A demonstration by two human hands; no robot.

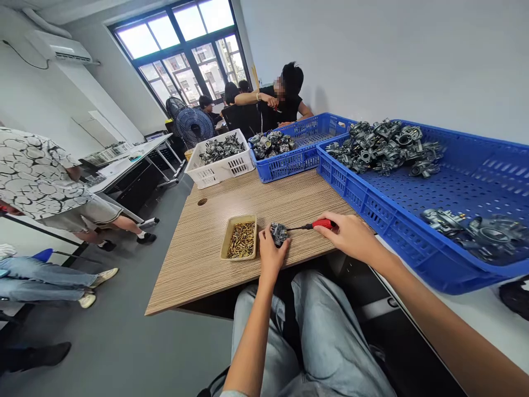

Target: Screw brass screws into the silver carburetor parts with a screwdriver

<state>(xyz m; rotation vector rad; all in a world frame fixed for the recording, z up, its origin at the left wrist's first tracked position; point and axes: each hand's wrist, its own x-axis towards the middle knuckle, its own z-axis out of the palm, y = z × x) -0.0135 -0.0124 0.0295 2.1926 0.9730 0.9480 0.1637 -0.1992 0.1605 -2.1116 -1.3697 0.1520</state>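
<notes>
My left hand (270, 252) grips a small grey metal carburetor part (279, 232) and holds it on the wooden table (206, 259) near its front edge. My right hand (349, 234) is closed round the red handle of a screwdriver (320, 224). The screwdriver's thin shaft points left and its tip meets the metal part. Just left of my left hand sits a small tan tray (228, 240) filled with brass screws.
A large blue crate (372, 212) of grey metal parts lies to my right. A second blue crate (297, 160) and a white basket (219, 171) of parts stand at the table's far end. A seated person works beyond them. Other people stand and sit at left. My knees are under the table.
</notes>
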